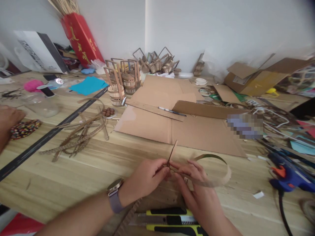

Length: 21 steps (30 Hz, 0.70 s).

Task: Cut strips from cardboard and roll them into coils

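Note:
My left hand (pixel 147 175), with a watch (pixel 115 186) on its wrist, pinches a thin brown strip (pixel 174 148) whose free end points up and away. My right hand (pixel 200 188) meets it at the fingertips, closed around a long brown strip (pixel 227 173) that curls out in a loop to the right. Whether the two ends belong to one strip is hidden by the fingers. Below my hands lies a yellow-and-black utility knife (pixel 172 220), partly covered by my right wrist. A ridged brown strip (pixel 128 218) runs beside my left forearm.
Flattened cardboard (pixel 152 123) carries a pen (pixel 172 111). Small woven baskets (pixel 116 95) stand behind it. Loose strips (pixel 83 137) lie left, beyond a dark band (pixel 49 137). A blue glue gun (pixel 287 173) lies right. Another person's hand (pixel 10 119) rests at far left.

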{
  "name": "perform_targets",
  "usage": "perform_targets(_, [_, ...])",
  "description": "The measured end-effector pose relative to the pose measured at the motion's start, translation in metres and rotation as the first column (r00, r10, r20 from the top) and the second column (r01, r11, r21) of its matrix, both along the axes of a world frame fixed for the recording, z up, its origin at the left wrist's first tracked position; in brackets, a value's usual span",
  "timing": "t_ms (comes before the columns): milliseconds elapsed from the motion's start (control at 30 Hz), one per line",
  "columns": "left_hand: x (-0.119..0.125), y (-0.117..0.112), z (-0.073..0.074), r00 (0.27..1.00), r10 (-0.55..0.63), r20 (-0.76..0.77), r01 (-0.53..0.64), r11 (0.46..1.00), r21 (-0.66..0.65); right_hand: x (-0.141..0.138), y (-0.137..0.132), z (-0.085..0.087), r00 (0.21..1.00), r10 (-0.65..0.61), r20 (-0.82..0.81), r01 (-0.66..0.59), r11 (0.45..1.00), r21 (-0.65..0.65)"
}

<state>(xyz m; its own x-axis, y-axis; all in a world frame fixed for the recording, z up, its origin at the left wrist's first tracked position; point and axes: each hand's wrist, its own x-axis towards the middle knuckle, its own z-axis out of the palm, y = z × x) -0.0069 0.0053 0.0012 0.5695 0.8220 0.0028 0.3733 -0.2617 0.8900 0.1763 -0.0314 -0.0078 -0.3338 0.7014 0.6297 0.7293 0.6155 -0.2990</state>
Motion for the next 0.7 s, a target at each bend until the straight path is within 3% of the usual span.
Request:
perform_targets(400, [0.0, -0.001, -0.003, 1.0, 0.022, -0.004, -0.022, 1.0, 0.019, -0.001, -0.001, 0.009, 0.999, -0.006, -0.04, 0.006, 1.0, -0.003])
perform_targets(700, [0.0, 0.0, -0.005, 1.0, 0.012, 0.009, -0.012, 1.0, 0.025, 0.001, -0.003, -0.003, 0.999, -0.009, -0.031, 0.008, 0.999, -0.052])
